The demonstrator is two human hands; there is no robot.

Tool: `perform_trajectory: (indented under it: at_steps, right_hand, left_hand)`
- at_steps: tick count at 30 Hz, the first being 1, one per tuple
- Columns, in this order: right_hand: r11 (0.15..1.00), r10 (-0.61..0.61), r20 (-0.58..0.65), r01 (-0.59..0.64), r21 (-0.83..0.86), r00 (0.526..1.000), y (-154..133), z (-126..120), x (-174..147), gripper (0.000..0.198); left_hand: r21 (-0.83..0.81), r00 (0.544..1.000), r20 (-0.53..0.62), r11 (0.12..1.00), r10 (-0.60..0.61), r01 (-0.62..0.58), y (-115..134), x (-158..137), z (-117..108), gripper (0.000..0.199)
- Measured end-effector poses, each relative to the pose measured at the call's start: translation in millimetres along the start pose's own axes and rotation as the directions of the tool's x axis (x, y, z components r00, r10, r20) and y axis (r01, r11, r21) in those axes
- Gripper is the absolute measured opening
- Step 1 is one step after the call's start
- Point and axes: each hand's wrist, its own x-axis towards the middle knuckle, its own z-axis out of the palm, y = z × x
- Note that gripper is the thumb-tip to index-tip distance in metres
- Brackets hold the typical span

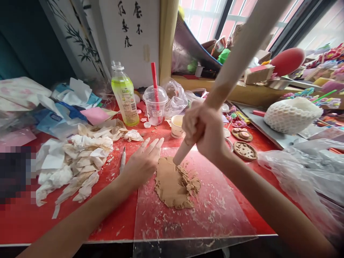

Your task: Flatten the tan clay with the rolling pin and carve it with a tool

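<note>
A thick wooden rolling pin (231, 68) slants up to the right, gripped in my right hand (202, 130) near its lower end. Its bottom end is at the upper part of a flattened slab of brown clay (172, 182); whether it presses in I cannot tell. Rough, crumpled ridges run along the slab's right side. The clay lies on a clear plastic sheet (215, 211) smeared with clay bits. My left hand (143, 161) rests flat with fingers stretched out, at the slab's upper left edge, holding nothing.
Crumpled tissues (80, 154) and a pen-like tool (123, 160) lie left. Behind stand a green drink bottle (125, 96), a plastic cup (155, 105) with a red straw and a paper cup (177, 126). Rightward are round decorated discs (245, 150), a foam-netted bundle (292, 114) and plastic bags (301, 172).
</note>
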Motion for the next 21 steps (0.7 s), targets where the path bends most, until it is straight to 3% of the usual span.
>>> perform_trajectory:
  at_steps: [3,8,10,13,15,16,19,21]
  right_hand:
    - [0.995,-0.094,-0.047,0.092,-0.039,0.994,-6,-2,0,0.031]
    - [0.972,0.111,-0.03,-0.115,-0.205,0.993,5,-9,-14,0.028]
    - [0.984,0.071,-0.064,-0.08,-0.16,0.995,-5,-9,-13,0.029]
    - [0.994,-0.103,-0.108,0.097,-0.059,0.989,-21,-7,-11,0.029]
    - [0.991,-0.122,-0.088,0.116,-0.067,0.989,-15,-9,-15,0.028]
    - [0.992,-0.093,-0.075,0.086,-0.096,0.993,-6,-11,-19,0.028]
    - [0.942,0.239,-0.063,-0.247,-0.226,0.969,15,-14,-22,0.027]
    - [0.953,0.243,-0.056,-0.249,-0.17,0.968,9,-12,-13,0.029]
  left_hand:
    - [-0.01,1.0,-0.021,1.0,-0.012,0.012,1,0,0,0.045]
    - [-0.003,0.998,-0.025,0.999,0.052,-0.052,3,-1,-2,0.043]
    - [-0.003,0.999,-0.021,0.999,0.042,-0.042,4,-2,-3,0.043]
    - [-0.023,1.0,-0.026,1.0,0.001,-0.001,4,-3,-3,0.044]
    - [-0.042,0.999,-0.027,0.999,-0.016,0.015,5,-4,-3,0.044]
    - [-0.049,1.0,-0.027,0.999,-0.011,0.01,5,-4,-4,0.043]
    - [-0.057,0.999,-0.017,0.998,0.034,-0.034,2,-2,-5,0.039]
    - [-0.051,1.0,-0.022,0.999,0.015,-0.016,-2,-1,-7,0.038]
